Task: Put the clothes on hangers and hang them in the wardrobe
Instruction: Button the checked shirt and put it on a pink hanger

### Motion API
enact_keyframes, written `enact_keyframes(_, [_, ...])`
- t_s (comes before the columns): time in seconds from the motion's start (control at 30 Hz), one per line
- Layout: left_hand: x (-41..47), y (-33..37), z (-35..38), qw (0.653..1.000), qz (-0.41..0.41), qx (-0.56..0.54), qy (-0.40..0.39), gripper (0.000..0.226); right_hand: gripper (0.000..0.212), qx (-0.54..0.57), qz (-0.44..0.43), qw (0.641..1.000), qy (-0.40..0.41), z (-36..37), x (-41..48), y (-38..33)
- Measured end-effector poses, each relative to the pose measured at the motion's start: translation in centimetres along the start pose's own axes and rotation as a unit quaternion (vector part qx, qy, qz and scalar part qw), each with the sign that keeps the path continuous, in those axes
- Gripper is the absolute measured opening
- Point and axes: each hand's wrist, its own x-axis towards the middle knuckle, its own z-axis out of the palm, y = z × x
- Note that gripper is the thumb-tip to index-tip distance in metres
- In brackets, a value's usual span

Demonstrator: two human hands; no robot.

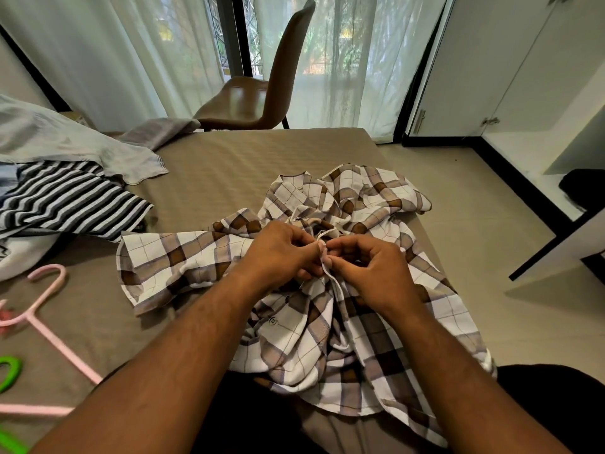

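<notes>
Plaid shirt (294, 263): spread crumpled on the bed (229, 165), centre to near right, part draped over the near edge toward the lap.
Left hand (281, 253): fingers curled, shirt front edge pinched between thumb and fingertips at the shirt's middle.
Right hand (370, 267): fingers curled, same white edge strip pinched just right of the left hand; fingertips of both hands almost touching.
Shirt vs fingers: the pinched edge is raised between both hands, the rest of the cloth lies under and around them; a button is seen lower down on the placket.
Hanger in shirt: a pale piece shows just far of the hands near the collar; cannot be told for sure.
Striped garment (65, 201): lying far left on the bed.
Grey garment (65, 139): lying beyond the striped one, far left.
Pink hanger (45, 309): flat on the bed, near left.
Green hanger (9, 371): at the left edge, partly cut off.
Chair (262, 86): beyond the bed, by the curtains.
Wardrobe (523, 77): on the right, doors open.
</notes>
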Motion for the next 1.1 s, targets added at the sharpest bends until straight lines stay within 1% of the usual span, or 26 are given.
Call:
enact_keyframes(0.13, [0.2, -0.2, 0.1, 0.999, 0.012, 0.031, 0.016, 0.015, 0.024, 0.012, -0.004, 1.0, -0.004, 0.1, 0.2, 0.3])
enact_keyframes(0.17, [0.3, -0.3, 0.2, 0.999, 0.014, 0.036, 0.023, 0.016, 0.024, -0.001, -0.015, 1.0, 0.002, 0.2, 0.2, 0.3])
enact_keyframes(0.23, [0.4, -0.5, 0.4, 0.999, 0.003, 0.037, 0.037, 0.015, 0.024, -0.064, -0.067, 0.995, 0.024, 0.3, 0.2, 0.4])
enact_keyframes(0.27, [0.4, -0.5, 0.6, 0.999, -0.015, 0.019, 0.037, 0.015, 0.025, -0.104, -0.099, 0.989, 0.034, 0.4, 0.2, 0.5])
enact_keyframes(0.33, [0.2, -0.5, 1.3, 0.996, -0.064, -0.059, 0.018, 0.015, 0.026, -0.165, -0.146, 0.974, 0.054, 0.5, 0.1, 0.8])
enact_keyframes(0.37, [0.1, -0.4, 1.6, 0.993, -0.082, -0.089, 0.012, 0.015, 0.026, -0.182, -0.163, 0.968, 0.064, 0.6, -0.1, 1.0])
enact_keyframes(0.4, [0.1, -0.4, 1.9, 0.991, -0.089, -0.097, 0.014, 0.016, 0.024, -0.191, -0.174, 0.963, 0.071, 0.5, -0.2, 1.1])
enact_keyframes(0.5, [0.1, -0.4, 2.4, 0.994, -0.081, -0.055, 0.049, 0.017, 0.023, -0.187, -0.166, 0.966, 0.063, 0.3, -0.2, 1.1])
enact_keyframes(0.6, [0.4, -0.5, 2.0, 0.994, -0.075, -0.03, 0.068, 0.017, 0.028, -0.19, -0.162, 0.968, 0.002, -0.2, 0.4, 1.0])
enact_keyframes(0.67, [0.4, -0.6, 1.8, 0.995, -0.073, -0.026, 0.066, 0.017, 0.028, -0.186, -0.157, 0.97, -0.008, -0.4, 0.6, 0.9])
enact_keyframes(0.8, [0.4, -0.5, 2.1, 0.995, -0.068, -0.018, 0.067, 0.016, 0.022, -0.195, -0.179, 0.964, 0.012, 0.0, 0.4, 1.2])
enact_keyframes(0.9, [0.3, -0.3, 2.3, 0.995, -0.063, -0.038, 0.073, 0.013, 0.013, -0.208, -0.203, 0.956, 0.048, 0.6, 0.2, 1.6])
enact_keyframes(1.0, [0.4, 0.0, 2.6, 0.994, -0.056, -0.016, 0.089, 0.013, 0.017, -0.218, -0.211, 0.949, 0.087, 1.4, -0.2, 2.0])
enact_keyframes(1.07, [0.7, -0.2, 2.5, 0.994, -0.052, 0.012, 0.096, 0.015, 0.017, -0.186, -0.191, 0.96, 0.085, 1.6, -0.3, 2.0])
enact_keyframes(1.1, [0.8, -0.3, 2.3, 0.994, -0.054, 0.023, 0.097, 0.017, 0.015, -0.156, -0.171, 0.97, 0.071, 1.6, -0.2, 1.8])
